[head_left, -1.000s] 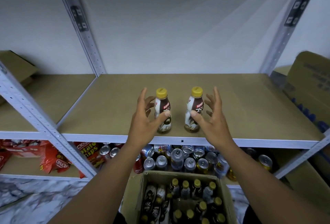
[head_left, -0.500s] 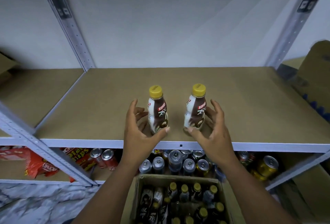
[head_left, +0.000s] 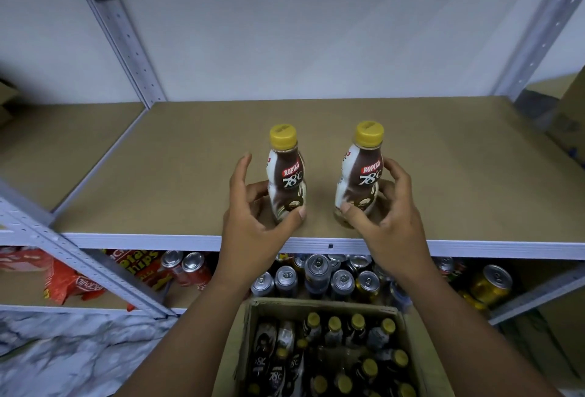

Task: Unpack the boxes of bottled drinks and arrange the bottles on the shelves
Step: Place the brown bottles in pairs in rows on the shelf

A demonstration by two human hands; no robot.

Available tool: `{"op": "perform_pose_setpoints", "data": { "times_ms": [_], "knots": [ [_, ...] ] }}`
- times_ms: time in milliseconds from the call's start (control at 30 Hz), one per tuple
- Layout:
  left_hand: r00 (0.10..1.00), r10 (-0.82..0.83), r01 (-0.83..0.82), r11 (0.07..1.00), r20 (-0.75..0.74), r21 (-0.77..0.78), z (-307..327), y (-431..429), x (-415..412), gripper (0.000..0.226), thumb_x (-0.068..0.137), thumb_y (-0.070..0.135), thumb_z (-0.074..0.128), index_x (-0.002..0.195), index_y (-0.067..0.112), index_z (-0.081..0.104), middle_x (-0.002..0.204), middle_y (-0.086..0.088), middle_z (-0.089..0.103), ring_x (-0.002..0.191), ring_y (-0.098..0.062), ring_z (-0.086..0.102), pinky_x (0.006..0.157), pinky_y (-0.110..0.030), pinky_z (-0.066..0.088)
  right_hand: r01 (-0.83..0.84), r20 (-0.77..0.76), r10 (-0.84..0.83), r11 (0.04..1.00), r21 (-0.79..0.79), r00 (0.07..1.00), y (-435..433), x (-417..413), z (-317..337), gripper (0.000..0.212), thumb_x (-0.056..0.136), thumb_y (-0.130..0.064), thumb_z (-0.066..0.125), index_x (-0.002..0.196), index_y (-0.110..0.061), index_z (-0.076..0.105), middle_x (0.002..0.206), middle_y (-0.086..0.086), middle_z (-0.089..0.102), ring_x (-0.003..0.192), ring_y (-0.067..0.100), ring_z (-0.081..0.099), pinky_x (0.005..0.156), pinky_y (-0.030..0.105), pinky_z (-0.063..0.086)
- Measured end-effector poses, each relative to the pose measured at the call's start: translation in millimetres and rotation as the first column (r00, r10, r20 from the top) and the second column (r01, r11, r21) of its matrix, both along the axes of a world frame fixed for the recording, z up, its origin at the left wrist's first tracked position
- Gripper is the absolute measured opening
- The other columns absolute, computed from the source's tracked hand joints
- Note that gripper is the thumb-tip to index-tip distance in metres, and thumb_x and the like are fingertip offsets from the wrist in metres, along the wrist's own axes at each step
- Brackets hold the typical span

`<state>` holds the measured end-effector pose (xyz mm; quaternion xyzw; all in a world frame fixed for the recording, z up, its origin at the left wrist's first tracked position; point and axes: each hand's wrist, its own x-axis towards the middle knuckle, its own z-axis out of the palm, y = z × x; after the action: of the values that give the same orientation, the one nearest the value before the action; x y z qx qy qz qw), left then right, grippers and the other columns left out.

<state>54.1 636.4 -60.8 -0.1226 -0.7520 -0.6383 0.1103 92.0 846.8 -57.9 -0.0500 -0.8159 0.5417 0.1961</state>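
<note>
Two brown-and-white coffee bottles with yellow caps stand upright near the front edge of the brown shelf board (head_left: 190,159). My left hand (head_left: 253,225) curls around the left bottle (head_left: 286,175), thumb on its lower front and fingers behind it. In the same way my right hand (head_left: 389,222) wraps the right bottle (head_left: 364,175), thumb low on the front and fingertips on its side. Both bottles rest on the board. Below my arms is an open cardboard box (head_left: 316,303) holding several more bottles (head_left: 332,349) of the same kind.
The shelf below holds several drink cans (head_left: 316,276) and red chip bags (head_left: 72,282) at the left. A cardboard box (head_left: 569,121) sits at the right end of the upper shelf. A grey metal upright (head_left: 126,38) rises at the back left.
Both hands went from spread open beside the bottles to curled around them with thumbs touching. The bottles stay standing on the board. My view has tilted and come closer.
</note>
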Motion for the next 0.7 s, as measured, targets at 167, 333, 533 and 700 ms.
{"op": "perform_pose_setpoints", "data": {
  "times_ms": [167,333,533,700],
  "knots": [
    [0.998,-0.06,0.06,0.998,0.032,-0.008,3.6,4.4,1.7,0.105,0.085,0.016,0.083,0.159,0.04,0.012,0.124,0.009,0.071,0.12,-0.007,0.064,0.102,-0.029,0.046,0.044,-0.015,-0.044,0.999,-0.019,0.999,-5.9,-0.8,4.3,0.098,0.065,-0.066,0.078,0.147,-0.046,0.028,0.127,-0.025,0.059,0.115,0.0,0.061,0.096,0.043,0.054],
    [0.999,-0.034,0.034,0.999,0.016,-0.026,3.3,3.3,0.3,0.11,0.081,0.015,0.087,0.159,0.042,0.014,0.135,0.01,0.06,0.125,-0.009,0.061,0.099,-0.024,0.048,0.024,-0.03,-0.025,0.999,-0.034,0.999,-1.2,2.2,3.8,0.088,0.079,-0.034,0.086,0.147,-0.041,0.031,0.127,-0.026,0.055,0.117,-0.003,0.058,0.098,0.034,0.051],
    [1.0,-0.023,0.023,0.999,0.001,-0.042,3.2,5.2,-0.7,0.11,0.08,0.014,0.087,0.158,0.041,0.015,0.122,0.014,0.067,0.12,-0.011,0.064,0.103,-0.032,0.05,0.009,-0.046,-0.01,1.0,-0.019,0.999,-0.4,0.8,1.4,0.082,0.079,-0.029,0.087,0.143,-0.041,0.037,0.127,-0.01,0.066,0.114,0.005,0.065,0.099,0.038,0.053],
    [1.0,-0.01,0.01,0.998,0.009,-0.054,-0.4,4.4,-1.0,0.106,0.082,0.022,0.087,0.157,0.046,0.016,0.129,0.014,0.067,0.125,-0.011,0.062,0.109,-0.045,0.048,0.003,-0.03,-0.004,1.0,-0.027,1.0,-1.5,0.9,0.6,0.083,0.076,-0.036,0.086,0.143,-0.039,0.037,0.128,-0.013,0.066,0.117,0.003,0.063,0.1,0.034,0.052]
  ]
}}
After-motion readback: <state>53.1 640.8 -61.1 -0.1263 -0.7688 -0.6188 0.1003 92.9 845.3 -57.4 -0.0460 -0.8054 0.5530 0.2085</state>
